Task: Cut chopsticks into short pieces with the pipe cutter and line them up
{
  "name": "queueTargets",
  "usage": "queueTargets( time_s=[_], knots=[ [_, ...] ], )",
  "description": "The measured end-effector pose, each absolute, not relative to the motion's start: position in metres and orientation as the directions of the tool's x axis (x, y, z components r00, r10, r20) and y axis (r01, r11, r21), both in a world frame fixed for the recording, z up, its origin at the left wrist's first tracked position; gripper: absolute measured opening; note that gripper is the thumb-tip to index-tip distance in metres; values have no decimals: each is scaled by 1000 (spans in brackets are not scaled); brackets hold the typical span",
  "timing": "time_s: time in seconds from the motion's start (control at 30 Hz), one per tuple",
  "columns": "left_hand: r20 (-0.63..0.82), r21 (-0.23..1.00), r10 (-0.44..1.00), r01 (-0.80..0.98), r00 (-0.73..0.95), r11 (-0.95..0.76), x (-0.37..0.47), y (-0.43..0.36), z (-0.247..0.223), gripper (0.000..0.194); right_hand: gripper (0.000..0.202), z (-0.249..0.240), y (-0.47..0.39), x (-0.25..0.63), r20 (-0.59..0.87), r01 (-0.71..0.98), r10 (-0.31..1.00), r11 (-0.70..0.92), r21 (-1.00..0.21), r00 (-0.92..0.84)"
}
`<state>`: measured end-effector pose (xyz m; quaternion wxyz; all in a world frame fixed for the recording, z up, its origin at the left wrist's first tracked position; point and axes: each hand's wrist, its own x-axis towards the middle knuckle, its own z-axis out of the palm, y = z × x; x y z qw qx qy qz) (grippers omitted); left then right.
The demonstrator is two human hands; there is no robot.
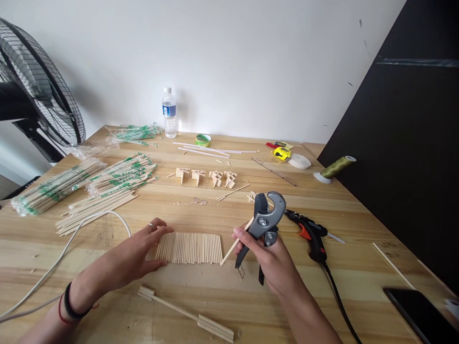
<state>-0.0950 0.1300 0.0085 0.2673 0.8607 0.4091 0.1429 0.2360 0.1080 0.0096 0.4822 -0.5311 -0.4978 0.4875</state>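
A row of short wooden sticks lies side by side on the table. At its left end rests my left hand, thumb and fingers spread apart around the corners of the row. My right hand holds a grey and black pipe cutter, its hooked jaw pointing up and its handles down. Between the thumb and fingers of that same hand is also a slanted wooden stick, its lower tip close to the row's right end. Nearer to me lies a long stick with short pieces attached at both ends.
A glue gun with a black cord lies right of my right hand, a phone nearer. Bagged sticks and a white cable are left. Small stick assemblies, a tape measure, a bottle and thread stand farther back.
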Motion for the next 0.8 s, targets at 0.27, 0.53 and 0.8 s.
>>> queueTargets(
  time_s=[0.27, 0.53, 0.8],
  knots=[
    [16, 588, 776, 622, 631, -517, -97, 133, 8, 63, 39, 11, 108, 234, -36, 50, 998, -39, -998, 57],
    [-6, 600, 771, 619, 637, -507, -95, 135, 13, 57, 40, 17, 108, 231, -38, 23, 996, -40, -999, 77],
    [10, 642, 698, 531, 716, -553, -52, 106, 45, 24, 36, 15, 109, 235, -14, 33, 999, -16, -999, 44]
  ],
)
